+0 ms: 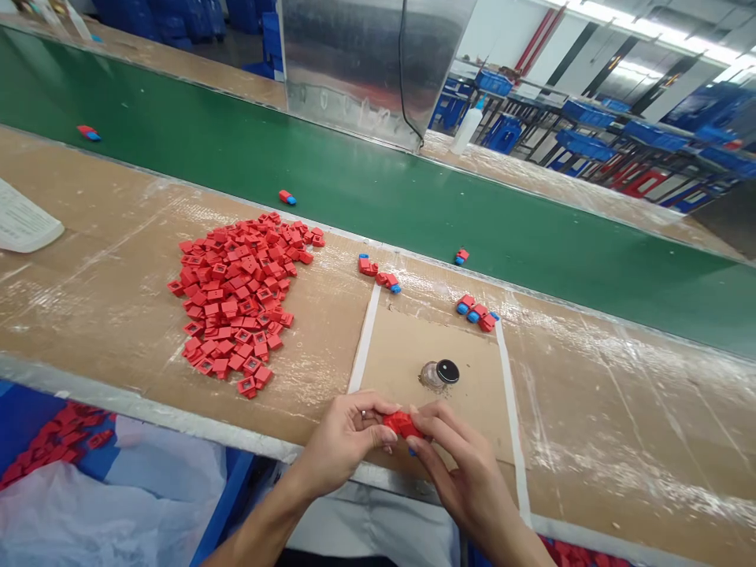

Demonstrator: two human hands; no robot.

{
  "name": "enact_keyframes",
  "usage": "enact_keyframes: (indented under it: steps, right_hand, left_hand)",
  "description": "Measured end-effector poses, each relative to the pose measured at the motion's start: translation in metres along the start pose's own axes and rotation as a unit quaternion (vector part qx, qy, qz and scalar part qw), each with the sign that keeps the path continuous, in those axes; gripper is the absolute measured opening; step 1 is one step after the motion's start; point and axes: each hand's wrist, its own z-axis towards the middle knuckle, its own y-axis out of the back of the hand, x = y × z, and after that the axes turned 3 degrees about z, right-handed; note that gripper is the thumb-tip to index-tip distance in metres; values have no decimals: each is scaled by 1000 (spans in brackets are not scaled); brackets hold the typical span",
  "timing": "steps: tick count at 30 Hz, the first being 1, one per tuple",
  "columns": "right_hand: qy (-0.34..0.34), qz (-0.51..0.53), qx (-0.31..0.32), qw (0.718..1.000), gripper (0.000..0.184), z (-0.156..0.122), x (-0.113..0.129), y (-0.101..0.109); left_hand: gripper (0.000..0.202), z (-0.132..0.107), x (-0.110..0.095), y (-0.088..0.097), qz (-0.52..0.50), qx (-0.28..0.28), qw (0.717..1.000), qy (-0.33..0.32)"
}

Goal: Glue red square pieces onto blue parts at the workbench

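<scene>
Both my hands meet over the near edge of a taped cardboard sheet point(428, 354). My left hand point(346, 445) and my right hand point(466, 480) grip a red plastic part point(402, 425) between their fingers, and a bit of blue shows beneath it. Just beyond my fingers, a small glass jar with a black lid point(440, 374) lies on its side on the sheet. Several joined red-and-blue pieces point(477, 312) sit along the sheet's far edge. To the left, a large heap of loose red square parts point(233, 295) covers the bench top.
A green conveyor belt point(177, 118) runs behind the bench, with a few red-and-blue pieces lying on it. A white paper sheet point(24, 216) lies at the far left. Below the bench at left, a blue crate point(35, 425) holds red parts, with a white plastic bag point(88, 512) beside it.
</scene>
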Motion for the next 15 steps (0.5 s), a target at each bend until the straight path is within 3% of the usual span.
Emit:
enact_keyframes:
  steps: [12,15]
  right_hand:
    - [-3,14,-39,999,14,-1,-2,-10]
    - [-8,1,-76,997,15,-13,-3,-7]
  left_hand:
    - [19,1,-5,0,42,21,999,23]
    - [36,-3,-10,-5,95,33,992,71]
